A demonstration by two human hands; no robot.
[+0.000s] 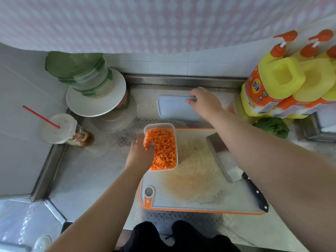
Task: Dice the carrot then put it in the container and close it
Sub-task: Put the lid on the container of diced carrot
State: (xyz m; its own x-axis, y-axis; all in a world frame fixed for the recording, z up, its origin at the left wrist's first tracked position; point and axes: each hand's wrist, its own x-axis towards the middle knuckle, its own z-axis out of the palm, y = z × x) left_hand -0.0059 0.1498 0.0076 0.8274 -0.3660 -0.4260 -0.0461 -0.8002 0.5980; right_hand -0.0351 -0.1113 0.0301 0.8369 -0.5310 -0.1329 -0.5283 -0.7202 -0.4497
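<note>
dicing done, left hand [141,153] grips the container [161,128] of carrot [164,151] while right hand [204,100] pinches the lid [174,110] just behind it, closing comes next, lid squared over the rim.

Bare steel counter [87,179] is lying open left of the cutting board [209,202]. A cleaver [234,170] is lying across the board's right side. Stacked plates [96,99] and a cup [60,129] are crowding the back left corner, yellow bottles [283,84] are blocking the back right, and a lid [176,110] is lying between them.
</note>
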